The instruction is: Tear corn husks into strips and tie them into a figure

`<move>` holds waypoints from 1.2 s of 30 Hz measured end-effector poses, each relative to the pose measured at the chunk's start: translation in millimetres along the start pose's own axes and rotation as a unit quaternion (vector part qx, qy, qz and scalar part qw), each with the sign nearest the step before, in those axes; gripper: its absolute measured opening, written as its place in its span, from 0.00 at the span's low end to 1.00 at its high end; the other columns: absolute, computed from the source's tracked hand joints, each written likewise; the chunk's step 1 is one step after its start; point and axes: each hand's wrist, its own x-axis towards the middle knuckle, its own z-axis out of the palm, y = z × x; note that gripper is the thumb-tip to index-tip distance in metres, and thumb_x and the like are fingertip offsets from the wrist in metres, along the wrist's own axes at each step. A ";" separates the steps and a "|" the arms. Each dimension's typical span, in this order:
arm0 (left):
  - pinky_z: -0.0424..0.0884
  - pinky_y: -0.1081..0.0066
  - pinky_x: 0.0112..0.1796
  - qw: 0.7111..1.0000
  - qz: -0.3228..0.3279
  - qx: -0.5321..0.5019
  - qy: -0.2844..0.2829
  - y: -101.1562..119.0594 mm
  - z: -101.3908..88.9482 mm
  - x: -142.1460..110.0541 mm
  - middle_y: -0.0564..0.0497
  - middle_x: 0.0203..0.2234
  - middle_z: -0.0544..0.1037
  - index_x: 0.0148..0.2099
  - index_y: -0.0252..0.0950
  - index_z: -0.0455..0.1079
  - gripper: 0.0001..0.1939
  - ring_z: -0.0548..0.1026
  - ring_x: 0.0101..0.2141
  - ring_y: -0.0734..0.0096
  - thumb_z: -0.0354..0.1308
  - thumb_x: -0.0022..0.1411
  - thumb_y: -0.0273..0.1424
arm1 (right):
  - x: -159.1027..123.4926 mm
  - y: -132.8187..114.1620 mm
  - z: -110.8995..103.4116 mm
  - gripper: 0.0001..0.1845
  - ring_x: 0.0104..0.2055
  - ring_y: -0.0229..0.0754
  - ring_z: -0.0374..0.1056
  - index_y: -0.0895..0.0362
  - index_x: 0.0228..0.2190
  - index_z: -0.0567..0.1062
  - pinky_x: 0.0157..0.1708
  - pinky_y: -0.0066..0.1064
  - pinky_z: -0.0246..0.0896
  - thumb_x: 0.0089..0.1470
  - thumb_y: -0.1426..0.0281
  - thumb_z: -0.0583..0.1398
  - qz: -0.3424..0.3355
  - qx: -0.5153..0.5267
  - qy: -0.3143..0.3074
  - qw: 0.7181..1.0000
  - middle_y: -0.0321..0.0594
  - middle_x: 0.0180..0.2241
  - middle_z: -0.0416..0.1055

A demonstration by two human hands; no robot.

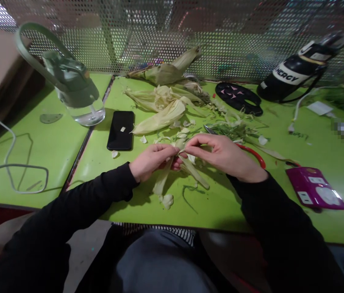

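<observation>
husk bundle [162, 179]: being held over the table [120, 209], between both hands, in front of the torso
left grip [155, 158]: being closed on the bundle's gathered top, thumb above, fingers curling beneath
right grip [222, 154]: being narrowed to a thumb-and-forefinger pinch; a pale edge of the bundle is being held there
pinch offset: right fingertips are being held just beside the left thumb, slightly to its right; the two are nearly touching
nearer hand: neither by much; the gathered top is being carried by the left, and its right edge is being met by the right
long axis: two strips are being splayed from the pinch toward the near table edge, one tilting left, the other [197, 174] right
bundle vs grip: gathered end is being enclosed at the fingertips, loose ends are being left hanging on the near side, below both hands
strip contact: whether the loose ends are being supported by the table cannot be told
pale curled piece [167, 201]: being seen at the left strip's lower end; whether it is being joined to it is unclear
loose husks [160, 118]: being spread beyond the hands
red handle [254, 154]: being partly hidden behind the right hand
phone [120, 136]: lying beyond the left wrist
</observation>
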 end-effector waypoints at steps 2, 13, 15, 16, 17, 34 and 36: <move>0.70 0.77 0.34 1.000 0.001 0.026 -0.014 0.5 -1.8 -0.2 0.52 0.23 0.77 0.33 0.30 0.76 0.13 0.74 0.25 0.81 0.55 0.68 0.30 | 0.1 2.2 -2.0 0.15 0.32 0.42 0.70 0.55 0.29 0.78 0.35 0.34 0.61 0.58 0.57 0.61 -0.004 -0.013 0.002 1.000 0.38 0.31 0.76; 0.73 0.76 0.36 0.987 0.100 -0.082 0.094 2.0 1.2 4.8 0.48 0.29 0.81 0.40 0.30 0.74 0.14 0.77 0.28 0.79 0.49 0.72 0.30 | -8.4 -4.5 40.2 0.10 0.36 0.46 0.72 0.56 0.30 0.77 0.35 0.36 0.63 0.60 0.63 0.62 -0.161 -0.231 0.201 0.938 0.44 0.32 0.75; 0.73 0.76 0.35 0.986 0.101 -0.086 0.099 1.6 0.3 5.5 0.47 0.32 0.82 0.42 0.31 0.74 0.12 0.78 0.31 0.77 0.49 0.70 0.29 | -10.6 -5.9 50.5 0.11 0.34 0.46 0.72 0.58 0.33 0.77 0.31 0.35 0.61 0.60 0.63 0.61 -0.145 -0.266 0.180 0.936 0.45 0.32 0.77; 0.73 0.76 0.36 0.987 0.101 -0.085 0.089 0.9 -0.9 6.0 0.46 0.33 0.82 0.43 0.31 0.74 0.11 0.79 0.33 0.76 0.50 0.68 0.26 | -11.1 -6.7 52.9 0.11 0.33 0.45 0.72 0.59 0.32 0.77 0.31 0.34 0.60 0.61 0.64 0.60 -0.130 -0.268 0.173 0.939 0.45 0.32 0.77; 0.73 0.75 0.39 0.988 0.105 -0.082 0.073 0.0 -2.6 6.8 0.46 0.35 0.83 0.43 0.31 0.74 0.10 0.79 0.35 0.76 0.51 0.65 0.23 | -11.2 -7.8 53.3 0.11 0.32 0.44 0.71 0.59 0.32 0.76 0.30 0.33 0.59 0.61 0.65 0.59 -0.114 -0.257 0.173 0.944 0.44 0.32 0.77; 0.75 0.69 0.44 0.931 0.345 0.119 0.028 -14.3 -14.9 15.5 0.48 0.33 0.82 0.39 0.33 0.77 0.16 0.79 0.37 0.70 0.66 0.58 0.42 | -16.8 -24.4 45.1 0.10 0.22 0.32 0.55 0.56 0.24 0.70 0.24 0.28 0.52 0.57 0.71 0.60 -0.035 0.033 0.056 0.997 0.30 0.22 0.64; 0.75 0.68 0.44 0.938 0.331 0.104 0.012 -12.9 -15.4 15.2 0.49 0.32 0.82 0.39 0.33 0.77 0.17 0.80 0.36 0.70 0.66 0.58 0.43 | -16.1 -22.9 43.5 0.10 0.23 0.33 0.58 0.56 0.25 0.71 0.25 0.29 0.54 0.58 0.69 0.60 -0.046 -0.001 0.076 0.996 0.32 0.23 0.66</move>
